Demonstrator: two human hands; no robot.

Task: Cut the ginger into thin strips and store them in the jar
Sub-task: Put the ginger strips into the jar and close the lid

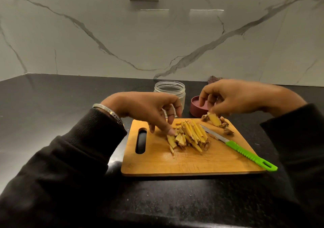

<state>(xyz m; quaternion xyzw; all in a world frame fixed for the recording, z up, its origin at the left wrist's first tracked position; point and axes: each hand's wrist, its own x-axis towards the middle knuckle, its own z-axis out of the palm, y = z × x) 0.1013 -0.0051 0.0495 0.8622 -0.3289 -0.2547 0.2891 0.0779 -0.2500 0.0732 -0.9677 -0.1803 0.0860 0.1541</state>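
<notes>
Ginger strips on board, both hands above

Landmark for all positions: the rectangular wooden cutting board (184,161) with a slotted handle hole, lying on the black speckled countertop (157,201).

Pale yellow ginger strips (190,136) lie in a loose pile near the middle of the board. Brown ginger peelings and offcuts (226,127) lie at the board's far right corner. The green-handled knife with a thin steel blade (245,153) lies flat on the board's right side, blade tip pointing toward the pile, handle end projecting past the right edge.

The left hand (145,110) hovers over the left part of the board, fingers curled downward and slightly spread; one fingertip touches the left edge of the strip pile. It holds nothing.

The right hand (236,99) is above the far right corner of the board. Its fingertips pinch a larger uncut ginger piece (214,119), whose lower end rests among the peelings.

The clear open plastic jar (170,92) stands upright just behind the board's far edge. The dark red round lid (197,107) lies beside the jar, behind the board's far right.
</notes>
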